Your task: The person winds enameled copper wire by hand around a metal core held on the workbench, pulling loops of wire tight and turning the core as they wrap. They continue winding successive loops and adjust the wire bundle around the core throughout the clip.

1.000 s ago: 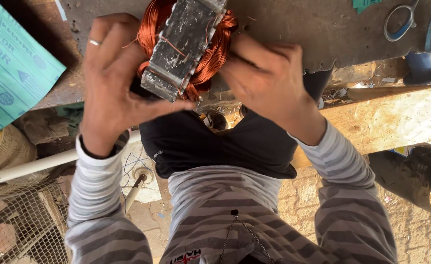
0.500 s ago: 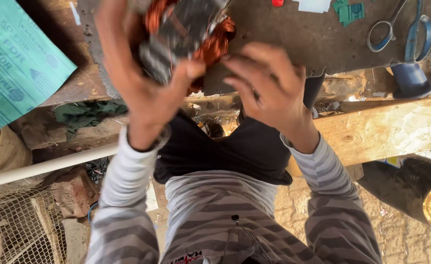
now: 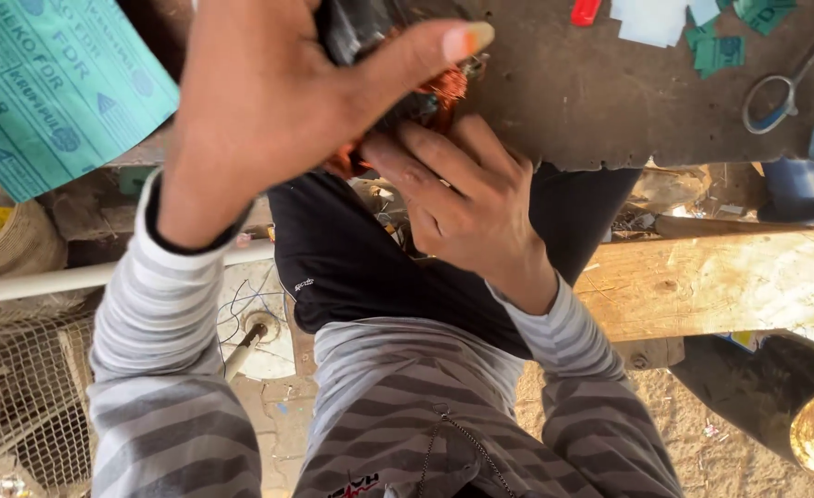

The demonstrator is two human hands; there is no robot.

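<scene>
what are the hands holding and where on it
Both hands hold a copper-wound motor stator: the left hand wraps over its dark metal body, the right hand presses fingers against the copper winding underneath.

I'm getting one head-worn view, looking steeply down, sitting very close over the hands, workbench edge (image 3: 610, 138) and striped sleeves (image 3: 167, 369).
</scene>
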